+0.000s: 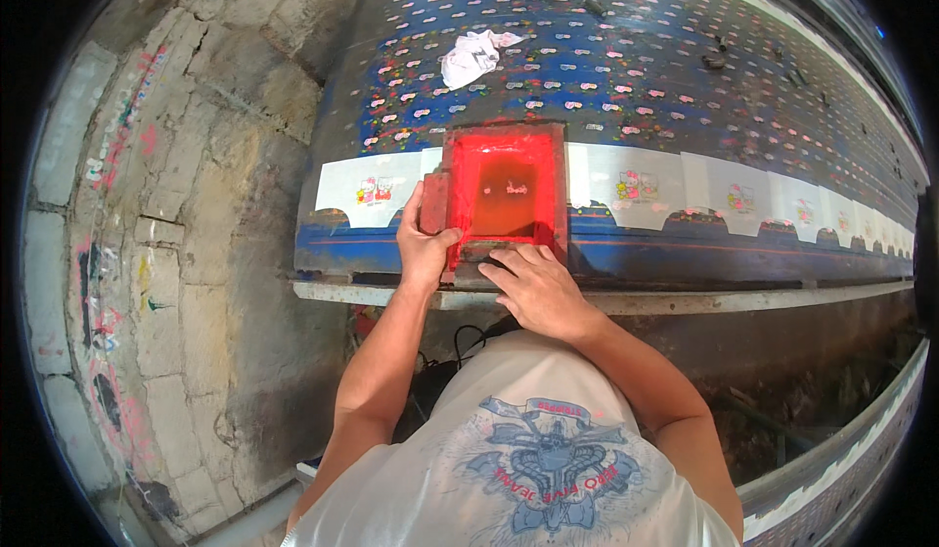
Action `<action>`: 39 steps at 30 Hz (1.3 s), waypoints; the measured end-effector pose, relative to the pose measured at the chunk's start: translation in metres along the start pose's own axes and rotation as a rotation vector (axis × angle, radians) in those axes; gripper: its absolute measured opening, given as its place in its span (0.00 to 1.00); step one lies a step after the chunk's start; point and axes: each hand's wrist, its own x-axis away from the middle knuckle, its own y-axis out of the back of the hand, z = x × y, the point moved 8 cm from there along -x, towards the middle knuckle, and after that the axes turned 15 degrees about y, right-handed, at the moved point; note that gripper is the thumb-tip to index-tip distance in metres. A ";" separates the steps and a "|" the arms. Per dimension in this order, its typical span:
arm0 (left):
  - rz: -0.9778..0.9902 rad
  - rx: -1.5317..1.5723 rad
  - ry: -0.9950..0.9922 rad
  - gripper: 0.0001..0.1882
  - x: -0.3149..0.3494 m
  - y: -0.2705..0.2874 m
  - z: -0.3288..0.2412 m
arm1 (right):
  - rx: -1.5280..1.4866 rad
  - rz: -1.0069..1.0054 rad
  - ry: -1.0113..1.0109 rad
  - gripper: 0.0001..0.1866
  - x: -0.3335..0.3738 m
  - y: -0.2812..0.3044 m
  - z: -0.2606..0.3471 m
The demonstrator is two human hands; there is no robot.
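A small screen-printing frame [558,190] with red ink smeared inside its walls lies over the row of white pieces near the table's front edge. My left hand [426,249] is closed on the frame's left side, fingers along a red-stained block [434,205] and thumb at the near left corner. At the near end of the frame, my right hand [540,288] bends its fingers over a dark bar [478,250] that looks like a squeegee, partly hidden by the hand. Through the mesh [506,200] a darker red-brown rectangle shows, with small pale marks.
White fabric pieces [367,193] with small printed cartoon figures run along the long blue, print-spotted table [587,33]. A crumpled white cloth [476,58] lies beyond the frame. A metal rail [685,301] edges the table's front. At left stands a paint-stained block wall [181,283].
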 end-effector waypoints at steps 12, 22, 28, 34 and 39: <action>0.055 0.044 0.024 0.56 -0.005 -0.001 0.005 | 0.177 0.116 0.001 0.28 -0.032 0.012 -0.009; -0.044 -0.169 -0.192 0.55 -0.012 0.006 0.010 | 0.074 0.335 -0.078 0.27 -0.047 0.022 -0.034; 0.003 -0.078 -0.105 0.46 -0.015 0.007 0.016 | 0.058 0.221 -0.180 0.28 -0.078 0.040 -0.098; 0.077 0.032 -0.085 0.43 -0.018 0.002 0.022 | 0.184 0.044 -0.211 0.33 -0.096 0.039 -0.149; -0.017 -0.107 -0.152 0.41 -0.017 0.009 0.022 | 0.226 0.031 -0.166 0.35 -0.087 0.026 -0.125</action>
